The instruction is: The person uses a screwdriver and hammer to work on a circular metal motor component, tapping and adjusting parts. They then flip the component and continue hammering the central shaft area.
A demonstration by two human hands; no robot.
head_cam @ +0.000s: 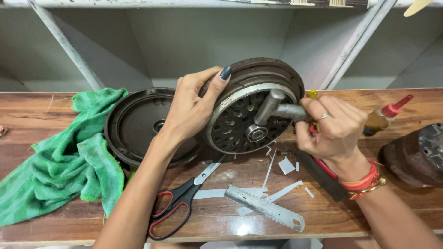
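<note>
My left hand [194, 103] grips the rim of a round dark metal motor housing [240, 122], holding it tilted on edge on the wooden bench [60, 221]. The housing shows a silver ring, many holes and a centre bearing. My right hand [334, 129] is closed around a grey metal hammer [277, 108] whose head rests against the housing's face. A second dark round cover [136, 122] lies flat behind my left wrist.
A green cloth [64, 161] lies at the left. Black-and-red scissors [177, 205], a steel ruler [265, 207] and white paper scraps [286, 166] sit near the front edge. A red-capped bottle [387, 115] and a rusty metal part [415, 154] stand at the right.
</note>
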